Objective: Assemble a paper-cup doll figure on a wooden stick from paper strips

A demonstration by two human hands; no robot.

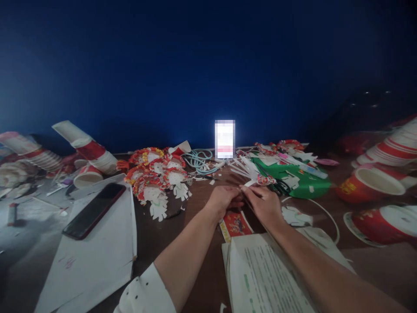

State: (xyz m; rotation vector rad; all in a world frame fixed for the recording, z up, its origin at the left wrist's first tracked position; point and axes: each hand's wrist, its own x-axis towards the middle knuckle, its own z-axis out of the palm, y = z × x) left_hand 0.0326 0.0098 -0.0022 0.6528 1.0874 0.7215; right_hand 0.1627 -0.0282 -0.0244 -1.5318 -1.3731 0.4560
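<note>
My left hand [227, 200] and my right hand [264, 203] meet over the middle of the table, with fingers curled and pinched together. A short white paper strip [250, 184] sticks out from the fingertips of my right hand. What lies in my left fingers is hidden. Just beyond my hands, thin white strips [243, 170] fan out next to a small red patterned craft piece [265, 179]. Beneath my wrists lies a red and yellow printed paper [237, 225], partly covered by a printed booklet [265, 269].
Red and white paper crafts [156, 169] pile up left of centre beside a coiled light-blue cable [198, 160]. A phone [94, 211] lies on white sheets [107, 256]. A lit screen [224, 139] stands behind. Green paper [309, 182] and paper cups [371, 184] are on the right.
</note>
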